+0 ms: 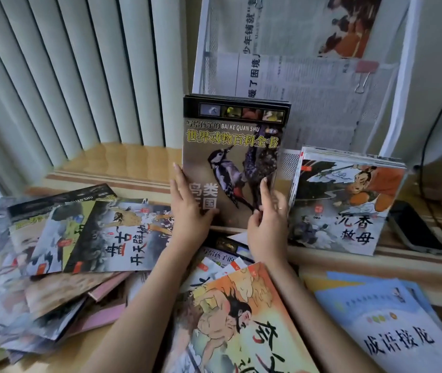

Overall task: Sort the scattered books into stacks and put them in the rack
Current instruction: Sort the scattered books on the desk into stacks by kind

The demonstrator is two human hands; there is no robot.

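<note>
A stack of dark books with a woodpecker cover [234,157] stands upright on the table before the white mesh rack [206,49]. My left hand [190,205] grips its lower left edge, thumb across the cover. My right hand [267,219] grips its lower right edge. Another stack with a warrior cover [341,203] leans upright to the right. Scattered books [117,235] lie in a heap at the left. An orange-covered book [230,319] lies between my forearms.
The rack holds newspapers with a pink binder clip [365,74]. Light blue books [392,327] lie at the near right. A dark phone [413,227] and a black cable [424,157] sit at the right. Vertical blinds [66,76] hang behind the wooden table.
</note>
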